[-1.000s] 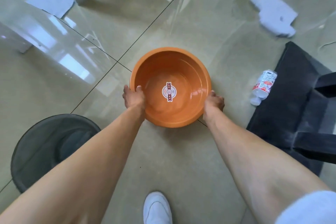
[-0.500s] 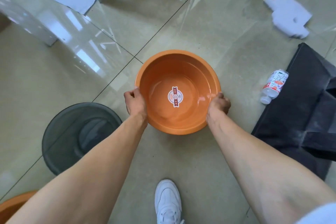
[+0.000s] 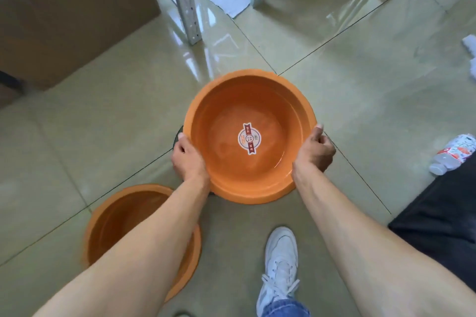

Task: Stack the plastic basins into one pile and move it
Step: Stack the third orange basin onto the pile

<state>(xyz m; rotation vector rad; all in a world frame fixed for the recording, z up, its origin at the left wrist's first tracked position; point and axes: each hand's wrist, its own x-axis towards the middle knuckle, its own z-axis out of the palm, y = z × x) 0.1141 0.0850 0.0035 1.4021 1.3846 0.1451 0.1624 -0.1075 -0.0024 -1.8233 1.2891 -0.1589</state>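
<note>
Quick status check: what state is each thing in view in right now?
Orange plastic basin with a sticker: upright, empty, held at its rim.
Left hand: gripping the rim.
Right hand: gripping the opposite rim.
Second orange plastic basin: upright on the floor, partly hidden by the left arm.
Clear plastic bottle: lying on its side.

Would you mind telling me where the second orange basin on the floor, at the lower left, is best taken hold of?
Grip the second orange basin by its flared rim, at two opposite sides, coming from above. It sits upright and open on the tiled floor, so the rim offers a lip for the fingers to hook under. Both hands are busy now: left hand and right hand hold the labelled orange basin the same way.
</note>
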